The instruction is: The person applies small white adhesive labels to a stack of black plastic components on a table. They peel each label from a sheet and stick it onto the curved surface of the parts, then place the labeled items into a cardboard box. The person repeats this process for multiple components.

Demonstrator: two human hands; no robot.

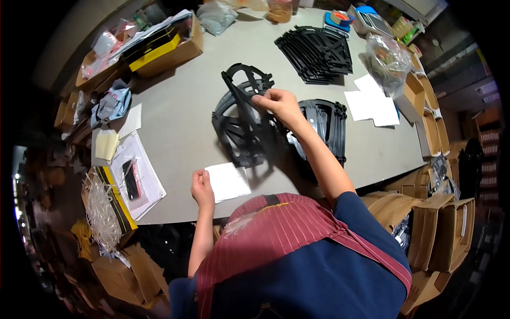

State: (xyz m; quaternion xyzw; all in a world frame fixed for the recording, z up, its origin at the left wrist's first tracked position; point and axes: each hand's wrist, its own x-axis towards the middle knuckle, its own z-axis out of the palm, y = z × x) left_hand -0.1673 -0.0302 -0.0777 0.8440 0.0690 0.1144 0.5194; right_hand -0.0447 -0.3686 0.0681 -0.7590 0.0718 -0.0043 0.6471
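Observation:
My right hand (pixel 280 106) pinches a black plastic frame (pixel 243 98), a curved, slotted part, and holds it above the table, somewhat blurred. Below and behind it are more black slotted parts (pixel 226 125), partly hidden by the held one. A stack of similar black parts (pixel 336 127) stands beside my right forearm, which covers some of it. Near the table's front edge, my left hand (pixel 202 189) is closed at the left edge of a white paper sheet (pixel 228 182), its fingers curled against it.
A fanned pile of black parts (pixel 319 53) lies at the far right. White papers (pixel 372 103) and a clear plastic bag (pixel 388 58) are right of it. Cardboard boxes (pixel 170 53) stand at the back left. A bagged black item (pixel 131 179) rests on papers at the left.

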